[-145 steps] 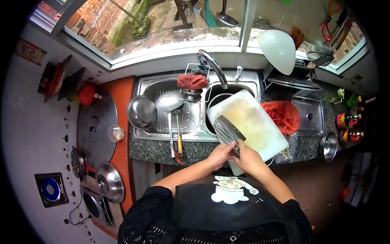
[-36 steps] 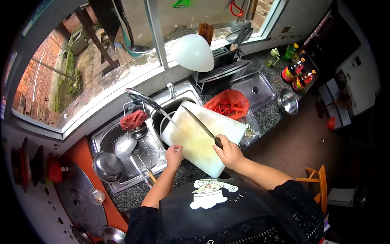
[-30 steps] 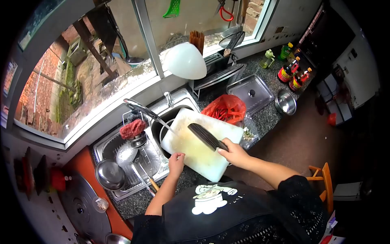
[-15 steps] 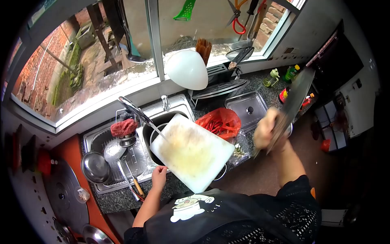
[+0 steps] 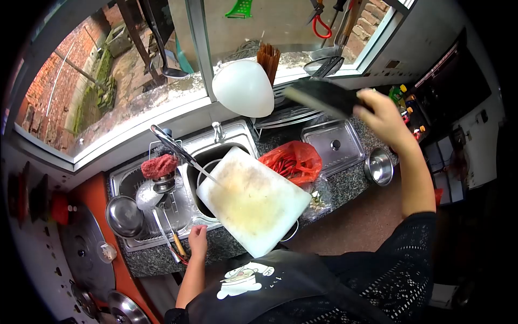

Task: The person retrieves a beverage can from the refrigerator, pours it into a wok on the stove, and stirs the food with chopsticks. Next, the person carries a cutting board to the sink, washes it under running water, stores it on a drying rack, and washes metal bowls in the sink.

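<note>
Right hand [image 5: 387, 117] gripping knife [image 5: 326, 98] (outline blurred) above counter [image 5: 353, 182]; left hand [image 5: 198, 241], curled, apparently empty, near cutting board [image 5: 253, 200].

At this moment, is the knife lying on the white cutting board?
No, the right hand holds the knife in the air, away from the cutting board.

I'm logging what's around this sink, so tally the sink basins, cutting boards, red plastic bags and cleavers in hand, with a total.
Sink basins: 2, left and right
Cutting board: 1
Red plastic bag: 1
Cleaver: 1, in the right hand
Total: 5
</note>
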`<state>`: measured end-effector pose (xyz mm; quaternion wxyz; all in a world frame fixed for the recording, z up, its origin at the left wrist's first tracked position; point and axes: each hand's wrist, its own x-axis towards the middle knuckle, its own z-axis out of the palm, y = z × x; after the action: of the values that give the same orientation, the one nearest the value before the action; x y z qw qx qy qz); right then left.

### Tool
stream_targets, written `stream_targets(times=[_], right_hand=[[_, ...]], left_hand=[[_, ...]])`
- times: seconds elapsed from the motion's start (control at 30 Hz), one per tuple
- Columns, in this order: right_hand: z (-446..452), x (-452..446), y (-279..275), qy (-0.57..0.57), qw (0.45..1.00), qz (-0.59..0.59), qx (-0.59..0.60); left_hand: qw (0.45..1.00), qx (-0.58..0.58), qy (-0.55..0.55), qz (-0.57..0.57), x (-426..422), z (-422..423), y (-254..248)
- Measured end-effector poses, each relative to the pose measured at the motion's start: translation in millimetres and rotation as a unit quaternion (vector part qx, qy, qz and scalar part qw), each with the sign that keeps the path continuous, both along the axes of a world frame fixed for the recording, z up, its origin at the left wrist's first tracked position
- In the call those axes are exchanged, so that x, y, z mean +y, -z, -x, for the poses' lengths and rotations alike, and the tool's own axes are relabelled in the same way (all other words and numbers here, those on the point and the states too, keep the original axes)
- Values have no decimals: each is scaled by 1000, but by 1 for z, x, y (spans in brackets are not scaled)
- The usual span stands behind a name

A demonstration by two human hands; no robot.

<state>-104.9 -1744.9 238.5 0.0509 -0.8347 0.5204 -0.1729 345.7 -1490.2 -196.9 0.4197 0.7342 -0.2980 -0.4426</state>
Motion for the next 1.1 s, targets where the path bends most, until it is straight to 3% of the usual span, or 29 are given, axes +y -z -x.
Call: stream_targets(times=[0.07,0.1,0.23,0.33,0.63,0.77,0.97,1.1], right_hand=[[1,-45,7,50,986,104,118],[2,-71,18,44,979,124,153],[1,-167,65,-38,942,155,295],[-15,-192,81,-23,913,194,358],[-35,-229,81,-52,905,113,407],[-37,-237,86,-72,914,169,363],[-41,-250,92,-79,895,123,421],[-46,-266,114,-138,867,197,436]], left_hand=[[1000,19,13,-19,-4,14,-8],[999,-1,27,26,-5,21,-9],[999,20,24,13,2,39,-9],[1000,11,21,-8,11,39,-22],[1000,3,-19,-12,44,25,-10],[999,16,-27,-4,42,28,-14],[999,27,-39,-7,42,28,-9],[999,13,-23,-24,40,28,-11]])
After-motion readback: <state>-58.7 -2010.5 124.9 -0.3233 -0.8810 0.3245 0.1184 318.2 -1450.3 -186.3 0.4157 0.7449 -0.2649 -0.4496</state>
